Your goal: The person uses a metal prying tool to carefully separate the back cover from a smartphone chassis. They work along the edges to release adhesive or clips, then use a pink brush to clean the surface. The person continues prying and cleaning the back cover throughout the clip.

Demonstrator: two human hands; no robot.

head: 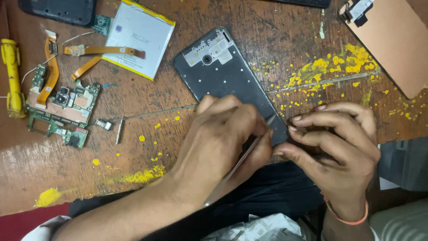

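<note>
The scarred wooden worktop (133,147), spattered with yellow paint, carries everything. Biggest on it is the dark phone frame (223,73), lying flat and slanting from top centre down towards the hands, its lower end hidden beneath them. Up left lies a flat white battery (140,35) with orange flex cables (89,58) beside it, then a green circuit board (67,107), a yellow tool (11,76) at the far left edge, and a tan screen panel (397,44) at the top right.

The left hand (223,138) is curled over the frame's lower corner, pinching a thin metal tool (249,151) (tweezers or a slim pry blade, it is hard to tell which) whose tip meets the frame's edge. The right hand (339,143) has its fingers bent together, fingertips pressing at the same corner, seemingly steadying it.

To do this well, I judge the right hand should keep the frame pinned flat while the tool works at a shallow angle along the edge, with small pressure, so it neither slips nor gouges. The small screw bit (119,130) lies loose near the board.
</note>
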